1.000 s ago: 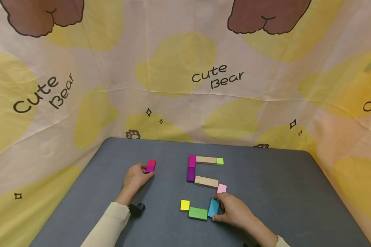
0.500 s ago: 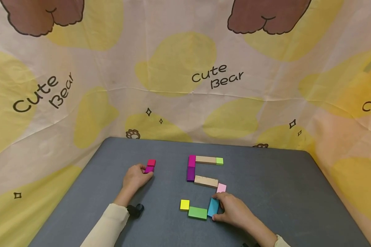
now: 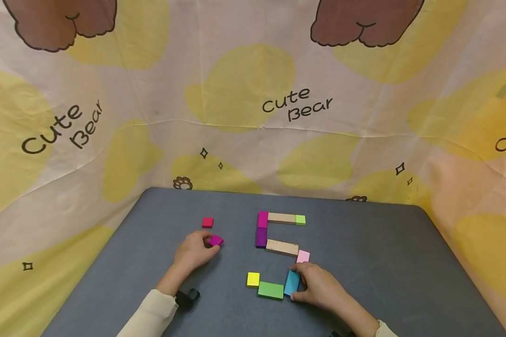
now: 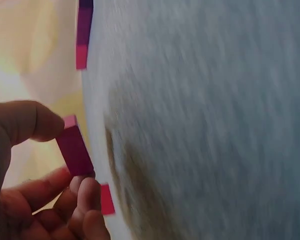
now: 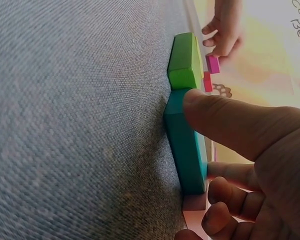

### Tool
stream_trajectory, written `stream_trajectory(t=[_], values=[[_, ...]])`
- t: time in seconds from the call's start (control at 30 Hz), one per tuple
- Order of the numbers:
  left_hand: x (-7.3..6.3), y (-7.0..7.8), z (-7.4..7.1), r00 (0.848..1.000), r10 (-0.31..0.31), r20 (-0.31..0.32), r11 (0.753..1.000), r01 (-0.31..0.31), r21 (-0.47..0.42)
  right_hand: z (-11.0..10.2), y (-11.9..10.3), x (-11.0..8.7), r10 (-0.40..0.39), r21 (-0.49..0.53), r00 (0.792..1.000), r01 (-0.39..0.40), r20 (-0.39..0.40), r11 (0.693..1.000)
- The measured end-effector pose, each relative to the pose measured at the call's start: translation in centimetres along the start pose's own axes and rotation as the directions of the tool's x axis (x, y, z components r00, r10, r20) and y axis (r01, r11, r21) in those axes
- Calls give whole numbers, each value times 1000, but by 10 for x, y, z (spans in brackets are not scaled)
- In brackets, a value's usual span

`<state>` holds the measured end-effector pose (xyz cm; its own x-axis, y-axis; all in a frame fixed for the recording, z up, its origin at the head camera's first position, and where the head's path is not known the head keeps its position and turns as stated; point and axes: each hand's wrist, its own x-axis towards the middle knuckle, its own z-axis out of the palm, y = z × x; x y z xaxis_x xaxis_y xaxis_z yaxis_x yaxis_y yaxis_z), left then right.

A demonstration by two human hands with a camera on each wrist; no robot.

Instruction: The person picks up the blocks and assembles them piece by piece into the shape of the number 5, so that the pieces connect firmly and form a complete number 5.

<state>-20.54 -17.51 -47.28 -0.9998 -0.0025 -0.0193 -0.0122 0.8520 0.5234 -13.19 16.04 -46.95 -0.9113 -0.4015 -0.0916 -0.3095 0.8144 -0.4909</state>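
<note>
My left hand (image 3: 195,250) pinches a small magenta block (image 4: 75,146) between thumb and fingers, held up off the table in the left wrist view. A red block (image 3: 208,222) lies just beyond that hand. With thumb at one end and fingers at the other, my right hand (image 3: 322,286) holds a blue block (image 5: 182,145) lying on the table. The blue block sits between a green block (image 3: 271,290) and a pink block (image 3: 303,256). Beside the green one lies a yellow block (image 3: 253,279).
Two plain wooden blocks, one at the back (image 3: 281,218) and one in the middle (image 3: 282,247), join a magenta block (image 3: 263,219), a purple block (image 3: 261,237) and a lime block (image 3: 301,220) in a 5-like shape. A printed cloth (image 3: 244,93) hangs behind the grey table (image 3: 375,248).
My left hand has drawn the magenta block away from the red one, toward the right and nearer the front. The red block stays in place. My right hand stays at the blue block.
</note>
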Motion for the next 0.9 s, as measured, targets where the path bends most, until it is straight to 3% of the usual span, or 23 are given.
stream_trajectory(t=[0.17,0.3,0.43,0.53,0.8,0.9], values=[[-6,14,8,996,90,30,996,-89,-12,0,0,-1,-8,-10,1000,8,-9,1000],[-10,22,14,977,200,75,980,-198,-23,0,0,-1,-4,-8,1000,3,-10,1000],[-13,26,18,930,342,133,939,-343,-12,0,0,-1,3,-8,1000,-3,-5,1000],[-13,28,20,893,416,171,908,-420,-13,0,0,-1,6,-9,1000,-6,1,1000],[-11,33,25,818,521,243,848,-530,-34,0,0,-1,10,-3,1000,-10,3,1000],[-11,34,26,805,531,266,839,-543,-33,1,0,0,8,-5,1000,-8,0,1000]])
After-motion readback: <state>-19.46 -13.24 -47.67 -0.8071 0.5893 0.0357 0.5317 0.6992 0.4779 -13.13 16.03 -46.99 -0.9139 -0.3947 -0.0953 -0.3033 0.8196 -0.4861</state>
